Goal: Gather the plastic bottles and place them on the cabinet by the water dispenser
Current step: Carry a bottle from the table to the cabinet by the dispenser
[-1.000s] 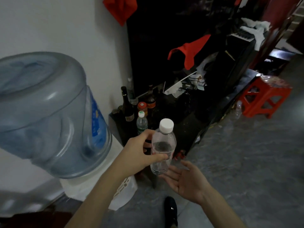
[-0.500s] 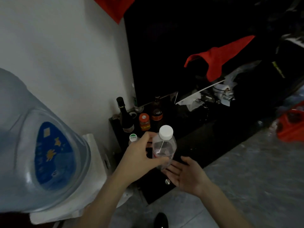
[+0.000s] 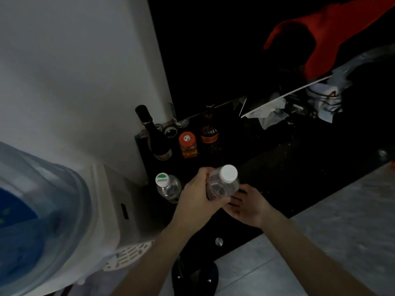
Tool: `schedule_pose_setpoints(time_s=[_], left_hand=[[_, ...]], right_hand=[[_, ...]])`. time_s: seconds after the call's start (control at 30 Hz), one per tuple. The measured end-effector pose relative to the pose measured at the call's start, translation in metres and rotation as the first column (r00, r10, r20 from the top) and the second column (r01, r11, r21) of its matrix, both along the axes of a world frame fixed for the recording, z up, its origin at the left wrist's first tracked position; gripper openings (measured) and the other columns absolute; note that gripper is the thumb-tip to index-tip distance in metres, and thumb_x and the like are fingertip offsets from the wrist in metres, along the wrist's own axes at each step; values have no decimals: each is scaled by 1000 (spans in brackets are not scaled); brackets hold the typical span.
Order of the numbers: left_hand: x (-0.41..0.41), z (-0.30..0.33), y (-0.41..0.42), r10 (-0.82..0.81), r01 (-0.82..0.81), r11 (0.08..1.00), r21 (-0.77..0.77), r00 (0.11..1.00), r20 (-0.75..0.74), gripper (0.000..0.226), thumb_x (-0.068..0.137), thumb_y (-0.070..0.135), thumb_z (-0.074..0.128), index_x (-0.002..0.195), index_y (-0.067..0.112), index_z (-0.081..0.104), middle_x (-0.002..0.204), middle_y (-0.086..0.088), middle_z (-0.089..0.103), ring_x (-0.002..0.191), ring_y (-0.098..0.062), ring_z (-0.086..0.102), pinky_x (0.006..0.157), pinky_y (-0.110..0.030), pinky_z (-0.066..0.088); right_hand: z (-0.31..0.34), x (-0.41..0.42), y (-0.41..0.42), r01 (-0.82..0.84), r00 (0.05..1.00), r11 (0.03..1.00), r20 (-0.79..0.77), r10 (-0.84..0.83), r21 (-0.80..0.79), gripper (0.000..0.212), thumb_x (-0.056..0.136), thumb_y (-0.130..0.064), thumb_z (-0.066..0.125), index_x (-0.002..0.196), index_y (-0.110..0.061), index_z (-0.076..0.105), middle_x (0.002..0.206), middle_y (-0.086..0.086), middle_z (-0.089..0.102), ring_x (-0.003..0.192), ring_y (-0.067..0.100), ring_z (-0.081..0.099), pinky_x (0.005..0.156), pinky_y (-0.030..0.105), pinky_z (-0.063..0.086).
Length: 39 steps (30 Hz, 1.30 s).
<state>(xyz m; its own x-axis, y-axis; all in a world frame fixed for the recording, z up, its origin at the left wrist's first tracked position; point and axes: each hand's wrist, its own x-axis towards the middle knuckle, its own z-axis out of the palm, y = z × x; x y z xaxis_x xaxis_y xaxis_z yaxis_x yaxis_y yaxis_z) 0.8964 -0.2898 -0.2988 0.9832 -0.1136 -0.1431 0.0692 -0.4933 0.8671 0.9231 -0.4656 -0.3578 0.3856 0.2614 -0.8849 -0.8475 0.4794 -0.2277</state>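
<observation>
My left hand (image 3: 196, 198) grips a clear plastic bottle with a white cap (image 3: 224, 183) around its body, holding it upright just above the black cabinet (image 3: 299, 167). My right hand (image 3: 245, 207) is open, palm up, right beside and below the bottle's base; whether it touches the bottle I cannot tell. A second clear plastic bottle with a green-and-white cap (image 3: 167, 186) stands on the cabinet's left end, just left of my left hand. The water dispenser (image 3: 102, 210) with its big blue jug (image 3: 36, 210) is at the left.
At the cabinet's back left stand a dark wine bottle (image 3: 152, 133), an orange-lidded jar (image 3: 187, 145) and a brown bottle (image 3: 209, 132). Papers and cloths (image 3: 273, 112) lie further right under a red cloth (image 3: 333, 35). A dark shoe (image 3: 194, 276) is on the grey floor.
The view has moved closer and now looks down on the cabinet. My left hand has carried the white-capped bottle lower over the cabinet top, and my right hand stayed under it.
</observation>
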Motion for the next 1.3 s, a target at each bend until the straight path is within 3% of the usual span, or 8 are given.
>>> schedule_pose_setpoints(time_s=[0.17, 0.37, 0.53, 0.73, 0.83, 0.97, 1.17, 1.3], left_hand=[[10, -32, -7, 89, -90, 995, -47, 996, -24, 58, 79, 24, 83, 127, 28, 51, 116, 17, 67, 108, 3, 63, 89, -25, 55], [19, -61, -6, 169, -172, 982, -82, 985, -42, 61, 82, 18, 82, 133, 23, 49, 122, 12, 66, 111, -1, 64, 94, -31, 56], [22, -74, -2, 140, -144, 987, -75, 988, -60, 58, 85, 22, 81, 132, 26, 47, 124, 14, 64, 112, 3, 62, 93, -20, 53], [24, -84, 3, 110, -118, 990, -78, 990, -91, 58, 88, 23, 77, 135, 25, 44, 131, 9, 60, 118, -3, 59, 97, -24, 51], [21, -82, 3, 112, -112, 994, -3, 990, -84, 73, 87, 23, 78, 147, 22, 36, 142, 3, 53, 127, -7, 54, 103, -27, 46], [7, -55, -1, 115, -98, 986, 134, 986, -123, 102, 83, 20, 80, 159, 21, 12, 160, -5, 25, 147, -20, 30, 118, -34, 29], [-13, 26, 2, 23, -65, 921, 383, 993, 113, 87, 81, 45, 72, 154, 33, 27, 160, 9, 29, 144, -16, 31, 117, -41, 33], [-21, 75, 14, -39, -145, 779, 610, 960, 277, 79, 79, 62, 63, 149, 33, 41, 161, 6, 33, 147, -21, 31, 116, -46, 34]], right_hand=[[-36, 21, 2, -18, 1000, 999, -13, 17, -33, 42, 102, -35, 44, 119, -2, 63, 113, 19, 67, 101, 30, 64, 78, 40, 53], [-50, 33, 21, -31, 1000, 997, 0, 31, -66, 44, 103, -39, 42, 130, -8, 57, 133, 17, 55, 131, 31, 48, 107, 41, 40], [-54, 35, 27, -52, 998, 987, 12, 55, -151, 39, 102, -35, 41, 129, -11, 56, 140, 12, 51, 134, 29, 43, 103, 40, 38], [-49, 35, 18, -54, 998, 992, 16, 56, -115, 50, 103, -35, 44, 141, -3, 47, 144, 18, 47, 136, 31, 42, 104, 42, 40], [-40, 32, 14, -48, 998, 993, 46, 53, -109, 49, 103, -33, 43, 140, 0, 47, 144, 22, 46, 137, 33, 42, 109, 43, 38], [-23, 24, 12, -35, 995, 982, 83, 51, -188, 40, 102, -29, 47, 129, -1, 54, 142, 23, 48, 132, 35, 47, 103, 43, 42], [41, 7, 2, -37, 961, 931, 242, 132, -364, 37, 99, -25, 53, 133, -11, 54, 133, 12, 57, 116, 27, 57, 89, 40, 49], [96, -9, 1, -116, 804, 733, 369, 465, -670, 44, 95, -26, 60, 138, -20, 51, 133, 4, 57, 118, 20, 56, 105, 39, 45]])
